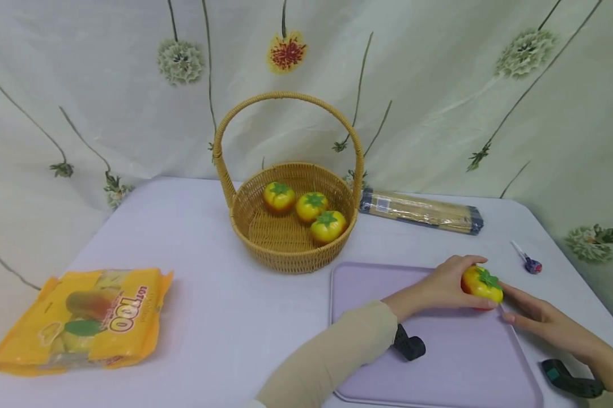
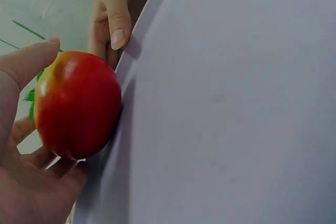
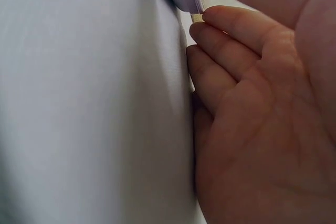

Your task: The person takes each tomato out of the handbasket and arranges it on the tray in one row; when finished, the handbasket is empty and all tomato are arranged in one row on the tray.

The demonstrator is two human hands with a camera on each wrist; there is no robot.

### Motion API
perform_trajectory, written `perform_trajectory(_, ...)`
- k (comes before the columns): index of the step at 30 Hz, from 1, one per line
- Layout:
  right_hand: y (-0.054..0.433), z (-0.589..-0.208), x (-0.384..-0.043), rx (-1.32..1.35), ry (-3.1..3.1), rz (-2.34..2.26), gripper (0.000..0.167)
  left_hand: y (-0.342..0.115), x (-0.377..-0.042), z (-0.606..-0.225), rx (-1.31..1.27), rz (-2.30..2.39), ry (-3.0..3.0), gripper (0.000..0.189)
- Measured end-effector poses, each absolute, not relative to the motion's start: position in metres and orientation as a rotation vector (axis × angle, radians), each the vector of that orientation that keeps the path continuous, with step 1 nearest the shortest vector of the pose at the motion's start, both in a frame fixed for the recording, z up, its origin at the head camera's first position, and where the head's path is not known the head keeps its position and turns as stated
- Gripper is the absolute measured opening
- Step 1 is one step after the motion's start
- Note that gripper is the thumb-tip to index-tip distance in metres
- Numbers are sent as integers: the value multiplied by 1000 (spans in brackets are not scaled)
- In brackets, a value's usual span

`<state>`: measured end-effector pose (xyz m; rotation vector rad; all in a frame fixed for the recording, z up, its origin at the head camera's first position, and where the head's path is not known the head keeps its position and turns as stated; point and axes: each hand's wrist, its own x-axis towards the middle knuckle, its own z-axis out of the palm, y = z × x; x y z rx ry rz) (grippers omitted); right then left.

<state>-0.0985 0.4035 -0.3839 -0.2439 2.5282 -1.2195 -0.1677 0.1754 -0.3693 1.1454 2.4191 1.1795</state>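
The left hand (image 1: 446, 284) grips the yellow-red fruit (image 1: 481, 288) near the far right corner of the tray (image 1: 459, 362). The right hand (image 1: 551, 324), its fingers extended, is just beside the fruit.

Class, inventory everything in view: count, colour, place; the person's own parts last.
Table: one, white, underneath
Flowered backdrop: one, pale, behind table
Wicker basket: one, tan, back centre
Persimmon-like fruits: three, yellow-orange, in basket
Tray: one, lilac, front right
Held persimmon-like fruit: one, yellow-red, tray's far right corner
Snack bag: one, yellow, front left
Wrapped packet: one, tan with dark ends, right of basket
Lollipop: one, purple-red, right, beyond tray
Wrist cameras: two, black, on wrists
Sleeves: two, beige, on arms
Left hand: one, bare, gripping held fruit
Right hand: one, bare, tray's right edge
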Motion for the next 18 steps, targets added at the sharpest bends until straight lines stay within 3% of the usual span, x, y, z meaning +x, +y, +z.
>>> perform_trajectory(10, 403, -385, -99, -235, 2501, -1245, 65, 150, -175, -332, 1227, 1117, 2419, 75)
perform_trajectory(18, 406, -385, -101, -257, 2552, -1180, 66, 91, -194, -276, 1311, 1276, 2439, 75)
